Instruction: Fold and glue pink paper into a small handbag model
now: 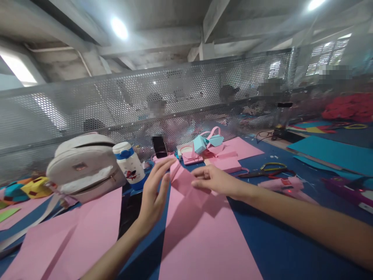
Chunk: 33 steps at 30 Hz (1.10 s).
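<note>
A folded piece of pink paper [183, 179] is held up between my hands, with creases at its upper left corner. My left hand [154, 194] has its fingertips on that corner, the fingers long and the thumb beside the near edge. On the other side, my right hand [214, 179] pinches the paper's right part between thumb and fingers. Below lies a large flat pink sheet [201, 245], with the shadow of the hands across it. To the right of my right forearm rest a pink glue gun [282, 183] with a small red light and scissors [268, 171].
A white backpack [90, 163] and a white-and-blue bottle [131, 165] stand at the left behind more pink sheets [72, 233]. Pink and light-blue paper pieces [208, 144] and a phone [159, 147] are at the back, before a perforated metal screen [186, 93]. Blue sheets [335, 153] lie right.
</note>
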Available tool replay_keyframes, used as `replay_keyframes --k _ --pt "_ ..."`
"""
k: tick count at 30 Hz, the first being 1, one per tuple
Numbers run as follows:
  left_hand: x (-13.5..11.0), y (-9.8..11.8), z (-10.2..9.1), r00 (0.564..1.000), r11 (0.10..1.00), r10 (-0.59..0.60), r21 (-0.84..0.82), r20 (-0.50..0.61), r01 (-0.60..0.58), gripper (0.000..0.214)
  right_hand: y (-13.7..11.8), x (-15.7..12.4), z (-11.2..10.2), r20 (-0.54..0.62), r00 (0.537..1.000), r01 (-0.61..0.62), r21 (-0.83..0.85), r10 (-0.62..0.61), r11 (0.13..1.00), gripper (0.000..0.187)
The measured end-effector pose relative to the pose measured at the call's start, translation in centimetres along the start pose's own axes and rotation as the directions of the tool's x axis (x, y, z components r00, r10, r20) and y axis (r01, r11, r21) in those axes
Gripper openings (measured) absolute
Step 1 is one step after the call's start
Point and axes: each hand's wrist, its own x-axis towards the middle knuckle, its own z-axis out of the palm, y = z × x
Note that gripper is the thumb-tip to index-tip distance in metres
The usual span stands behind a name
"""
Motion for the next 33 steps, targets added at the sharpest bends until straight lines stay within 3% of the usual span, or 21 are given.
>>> replay_keyframes --k 3,6,8,11,15,21,27,33 --pt "-0.5 0.3 0.4 0.998 0.994 0.05 0.093 0.041 -0.053 0.05 0.3 0.2 0.1 -0.099 0.994 -0.018 0.204 0.039 0.979 0.028" --pt "-1.6 0.6 1.4 0.983 0.974 0.07 0.203 0.168 -0.104 0.096 0.2 0.0 0.6 -0.136 0.984 -0.061 0.343 0.114 0.937 0.025" --pt "-2.1 0.6 2.0 0.975 0.967 0.054 0.231 0.214 -0.104 0.115 0.0 -0.2 0.9 -0.145 0.977 -0.085 0.397 0.154 0.914 0.027" --pt "-2.1 0.5 2.3 0.983 0.974 0.01 0.219 0.184 -0.051 0.114 -0.3 -0.5 1.3 -0.096 0.984 -0.094 0.419 0.147 0.903 0.036" --pt "-1.6 0.5 1.8 0.989 0.982 -0.004 0.186 0.147 -0.023 0.115 -0.1 -0.7 1.4 -0.017 0.984 -0.164 0.297 0.177 0.941 0.043" --pt "-1.7 0.8 1.7 0.981 0.983 0.007 0.178 0.195 -0.043 0.116 0.0 -1.0 1.5 0.056 0.983 -0.179 0.138 0.173 0.974 0.024" --pt "-1.2 0.7 1.3 0.977 0.984 0.03 0.166 0.213 -0.066 0.107 -0.2 -0.9 1.7 0.026 0.987 -0.16 0.18 0.158 0.97 0.03" --pt "-0.8 0.8 0.9 0.973 0.987 0.027 0.147 0.229 -0.062 0.101 -0.3 -0.9 1.5 0.057 0.992 -0.126 0.223 0.116 0.967 0.05"
